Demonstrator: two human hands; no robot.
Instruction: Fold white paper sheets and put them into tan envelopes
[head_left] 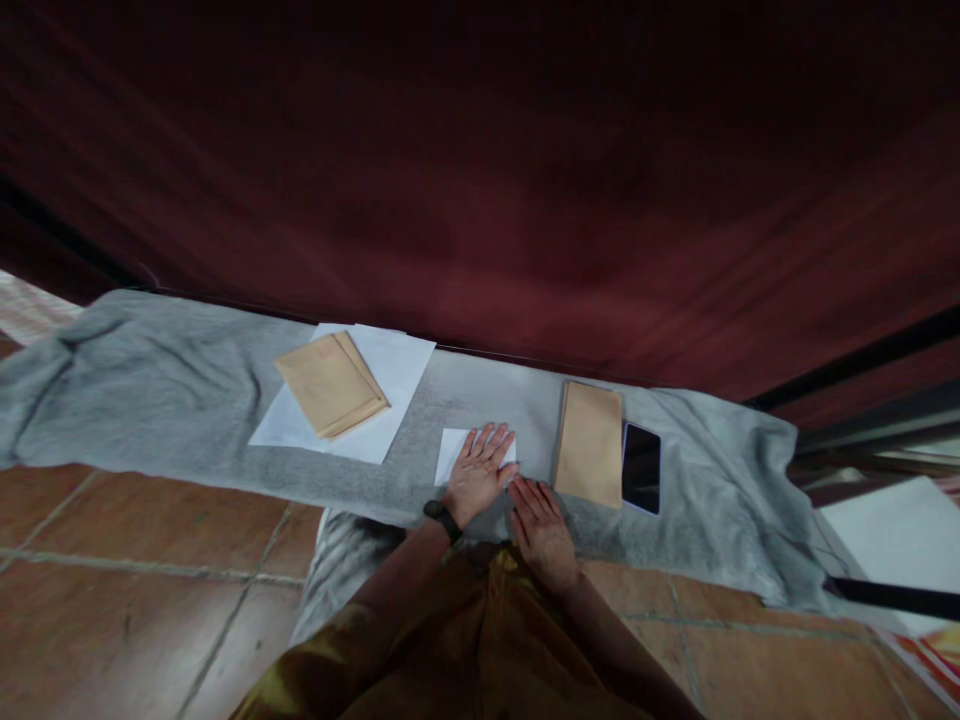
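Note:
A small white sheet of paper (451, 450), perhaps folded, lies on the grey cloth in front of me. My left hand (480, 470), with a dark watch on its wrist, rests flat on it with the fingers spread. Beside the paper's lower right corner is my right hand (541, 530), its fingers stretched out and the tips close to my left thumb. Whether the right fingertips touch the paper I cannot tell. To the right of my hands sits a stack of brown envelopes (589, 440).
A dark-screened phone (641, 468) lies right of the envelopes. At left, more brown envelopes (330, 385) rest on large white sheets (409, 370). The grey cloth (187, 400) covers a narrow bench before a dark red curtain (480, 220). White board-like material (900, 545) is at far right.

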